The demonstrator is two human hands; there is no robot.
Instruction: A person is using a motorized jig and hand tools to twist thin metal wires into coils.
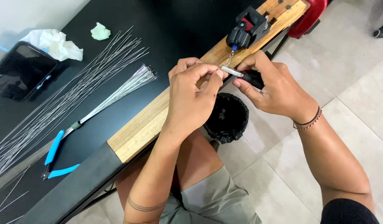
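Both hands met over the front edge of the wooden plank (158, 120), just below a small black vise (247, 27) mounted on it. From the vise hung a short twisted wire (230, 58), and its lower end ran to a small silver metal piece (233, 71) held between the two hands.

The left hand (191, 95) had its fingers curled tight, thumb and forefinger pinched on the left end of the metal piece. The right hand (274, 89) was closed around a dark tool (253, 79), most of it hidden in the palm, its tip at the right end of the piece; whether the tool gripped the piece could not be told. A bracelet (309, 122) circled the right wrist.

At 6 o'clock from the hands, below the plank edge, stood a black bin (226, 118) lined with a bag, just beside the person's knee.

At 9 o'clock, on the black table (166, 25), lay a fanned spread of thin wires (67, 99) and a tighter bundle (125, 87) bound at one end. Blue-handled cutters (54, 155) lay at 8 o'clock, near the bundle's bound end. Farther off at 10 o'clock were a phone (19, 70), a crumpled white tissue (56, 43) touching it, and a small green wad (100, 32). A red object (309, 16) sat at 1 o'clock, at the plank's far end.
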